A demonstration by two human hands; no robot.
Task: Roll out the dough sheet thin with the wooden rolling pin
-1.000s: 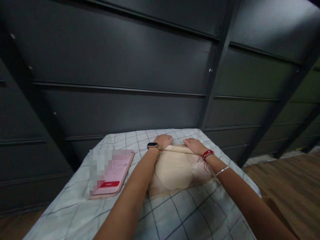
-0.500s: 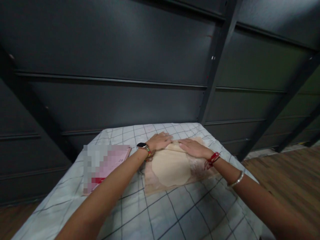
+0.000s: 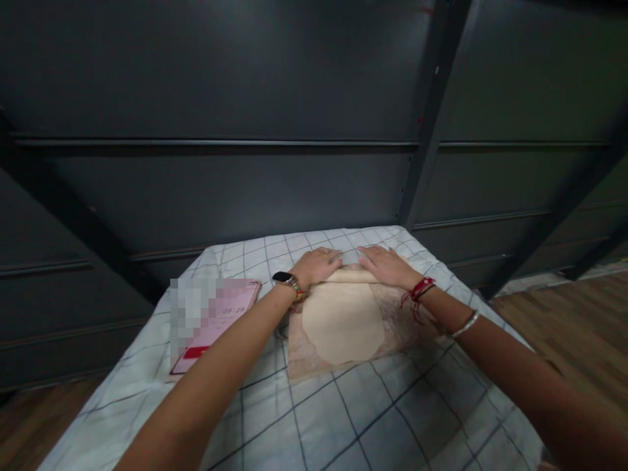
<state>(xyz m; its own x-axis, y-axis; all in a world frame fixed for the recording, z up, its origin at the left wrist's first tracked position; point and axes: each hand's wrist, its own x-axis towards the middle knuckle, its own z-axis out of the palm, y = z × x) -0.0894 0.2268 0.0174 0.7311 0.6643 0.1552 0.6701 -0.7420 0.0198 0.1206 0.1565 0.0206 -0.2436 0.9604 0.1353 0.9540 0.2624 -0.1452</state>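
A pale round sheet of dough [image 3: 343, 322] lies on a floured brown board [image 3: 301, 361] on a checked cloth. At the dough's far edge lies a light rolling pin [image 3: 350, 276]. My left hand [image 3: 318, 265] rests on the pin's left end, fingers stretched flat. My right hand [image 3: 385, 265] presses on its right end, fingers also flat. The left wrist carries a watch, the right wrist a red thread and a metal bangle.
A pink phone [image 3: 216, 320] with a lit screen lies on the cloth [image 3: 343, 425] left of the board. Dark metal panels and a post [image 3: 426, 131] stand right behind the table. Wooden floor [image 3: 583, 327] shows at the right.
Both hands and the pin moved toward me over the dough half a second ago, then pushed back out to its far edge. The view tilted down slightly.
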